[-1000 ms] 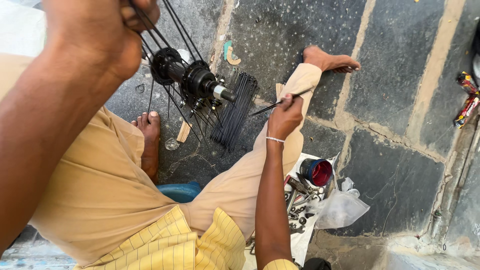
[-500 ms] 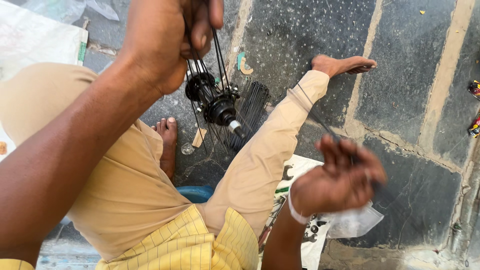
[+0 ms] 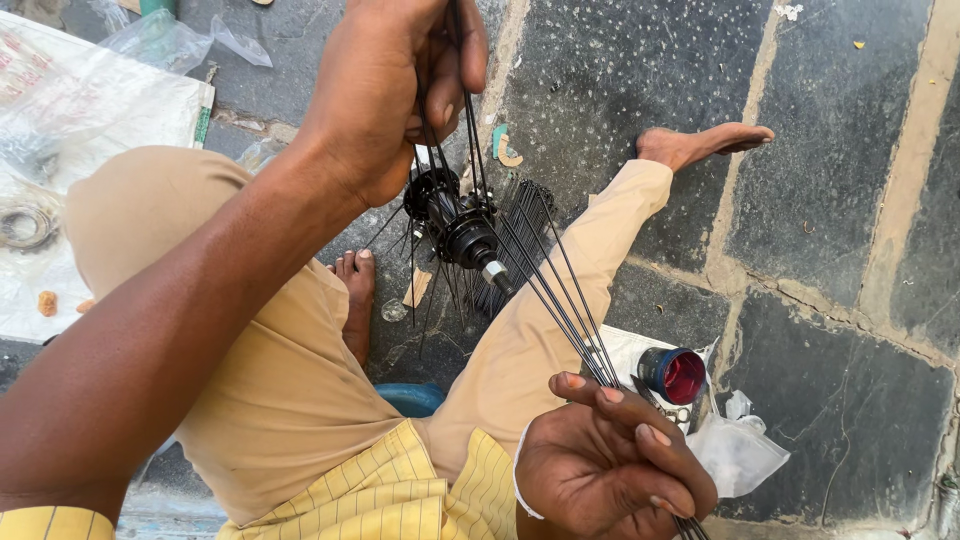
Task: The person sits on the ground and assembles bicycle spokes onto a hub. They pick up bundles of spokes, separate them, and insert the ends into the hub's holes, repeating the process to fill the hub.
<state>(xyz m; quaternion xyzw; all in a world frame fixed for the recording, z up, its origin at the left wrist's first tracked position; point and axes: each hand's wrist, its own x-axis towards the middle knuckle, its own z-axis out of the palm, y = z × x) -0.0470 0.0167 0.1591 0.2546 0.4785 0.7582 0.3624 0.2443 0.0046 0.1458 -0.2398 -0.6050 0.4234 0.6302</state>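
A black wheel hub hangs in the air above the person's lap, its axle end tilted down to the right, with thin black spokes running out of its flanges in several directions. The left hand is just above the hub, fingers curled and pressed together around a small bunch of spokes that rise from it, so the hub dangles below that fist. A fan of long spokes slants from the hub down and to the right into the right hand, whose fingers are bent and pinching the spoke ends between fingertips and thumb; a thin white band circles that wrist. This hand is well apart from the hub, joined to it only by the spokes. Under the hub lie the person's tan trouser legs, one knee bent up at left, the other leg stretched toward a bare foot on the dark stone floor; a second bare foot shows below the hub. A loose bundle of black spokes lies on the floor behind the hub. Near the right hand, a red-lined round tin sits on a white sheet beside a clear plastic bag. A white printed sack lies at far left.
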